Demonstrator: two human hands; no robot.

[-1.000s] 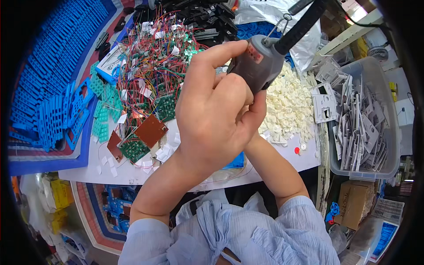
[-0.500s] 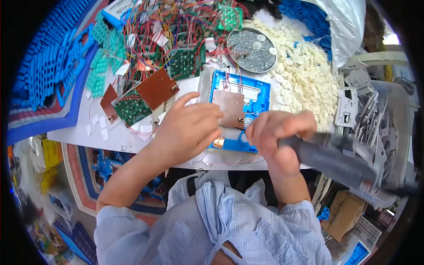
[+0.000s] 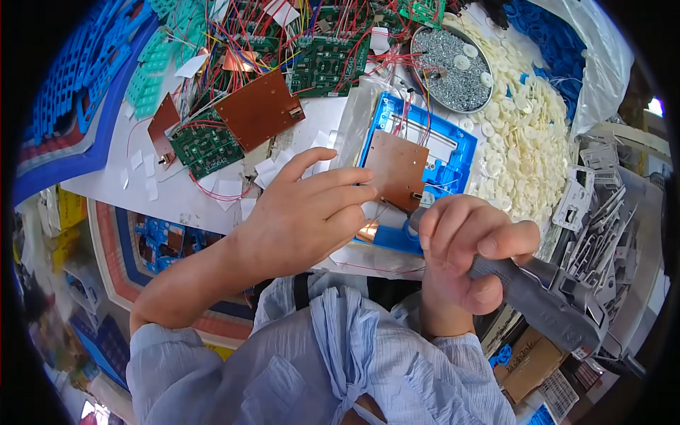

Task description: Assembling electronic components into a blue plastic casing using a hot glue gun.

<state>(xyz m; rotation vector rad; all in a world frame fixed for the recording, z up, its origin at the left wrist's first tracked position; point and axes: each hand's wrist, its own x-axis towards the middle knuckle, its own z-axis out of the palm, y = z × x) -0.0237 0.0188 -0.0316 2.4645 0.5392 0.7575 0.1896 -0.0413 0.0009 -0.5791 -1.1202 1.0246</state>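
A brown circuit board with red wires lies in a blue plastic housing at the middle of the table. My left hand reaches in from the left with its fingers stretched out. Its fingertips are at the board's left edge; whether they press on it I cannot tell. In my right hand is a dark grey electric screwdriver, its body slanting down to the right. The screwdriver's thin tip points at the board's lower edge, beside a small metal part.
A round tin of small screws stands behind the housing, beside a heap of cream plastic discs. Wired circuit boards crowd the back left. A bin of grey-white parts stands right, and blue plastic parts fill the far left.
The view has shifted, so the table's things appear lower left or right. The screwdriver, blurred before, is now sharp, with its tip brought to the board's lower edge. My left hand stays by the board.
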